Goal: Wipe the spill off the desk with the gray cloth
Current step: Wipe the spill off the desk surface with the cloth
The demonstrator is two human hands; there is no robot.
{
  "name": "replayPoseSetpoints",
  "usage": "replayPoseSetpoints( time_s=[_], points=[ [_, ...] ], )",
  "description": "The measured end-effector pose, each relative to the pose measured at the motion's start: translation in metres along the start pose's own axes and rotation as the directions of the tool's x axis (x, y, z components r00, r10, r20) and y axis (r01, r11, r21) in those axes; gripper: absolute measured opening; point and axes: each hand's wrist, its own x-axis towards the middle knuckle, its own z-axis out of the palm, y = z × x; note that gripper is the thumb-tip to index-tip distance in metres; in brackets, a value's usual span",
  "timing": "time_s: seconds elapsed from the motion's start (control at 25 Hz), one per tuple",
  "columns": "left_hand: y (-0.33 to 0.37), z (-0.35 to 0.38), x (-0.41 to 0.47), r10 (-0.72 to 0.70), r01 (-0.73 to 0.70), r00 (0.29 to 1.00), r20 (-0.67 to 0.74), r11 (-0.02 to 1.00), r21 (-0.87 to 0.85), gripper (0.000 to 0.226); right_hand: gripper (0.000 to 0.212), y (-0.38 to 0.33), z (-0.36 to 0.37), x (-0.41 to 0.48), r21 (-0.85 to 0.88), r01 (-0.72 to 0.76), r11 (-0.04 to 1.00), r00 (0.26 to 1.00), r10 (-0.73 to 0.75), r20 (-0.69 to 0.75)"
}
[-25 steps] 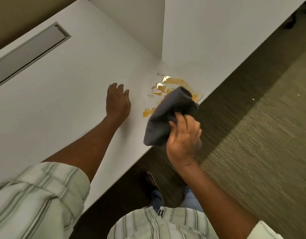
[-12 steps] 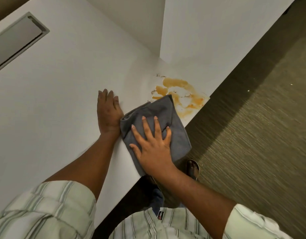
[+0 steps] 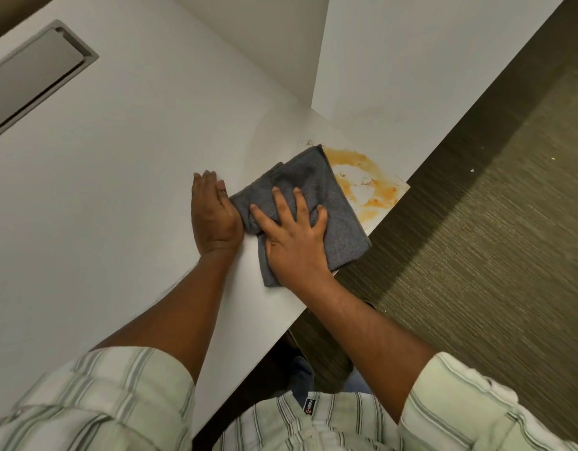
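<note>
since the gray cloth (image 3: pixel 326 203) is pressed flat on the counter (image 3: pixel 125 177) just left of the orange spill (image 3: pixel 366 183), only its upper right corner touches the stain, and most of the liquid is not yet covered. right hand (image 3: pixel 297 236) is laid open on the cloth, fingers spread, nothing pinched; no closed grip is seen. left hand (image 3: pixel 212 216) is laid flat on the counter, open, touching the cloth's left fold. spill is sited at the counter's corner by the edge, so liquid could be pushed over onto the carpet (image 3: pixel 476 288) if the stroke is driven rightward. cloth's lower right part already overhangs the edge, so it could slide off if pressure is eased. bunched folds under the palm could leave streaks. specks near the divider panel (image 3: pixel 411 60) could be missed.
</note>
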Motion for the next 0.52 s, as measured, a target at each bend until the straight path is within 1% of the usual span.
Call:
replayPoseSetpoints(
  time_s=[0.08,0.2,0.32,0.4,0.52],
  points=[
    [0.001,0.001,-0.001,-0.01,0.01,1.0,-0.013,1.0,-0.028,0.036,0.051,0.0,0.003,-0.017,-0.003,-0.019,1.0,1.0,0.019,-0.018],
    [0.001,0.001,0.0,-0.029,0.027,0.999,-0.034,0.999,-0.041,0.035,0.058,-0.001,0.002,-0.033,-0.028,-0.01,1.0,1.0,0.011,0.009],
    [-0.001,0.002,-0.001,-0.043,0.042,0.998,-0.038,0.999,-0.016,0.036,0.051,-0.001,0.001,0.006,0.012,-0.078,0.997,0.997,0.078,0.012],
    [0.001,0.001,-0.003,-0.025,0.025,0.999,-0.033,1.0,-0.007,0.037,0.051,-0.001,-0.002,0.043,0.042,-0.136,0.99,0.99,0.134,0.036],
    [0.001,0.001,-0.002,-0.004,0.005,1.0,-0.02,1.0,0.028,0.039,0.054,0.0,0.0,0.055,0.01,-0.119,0.993,0.993,0.119,0.023]
  ],
)
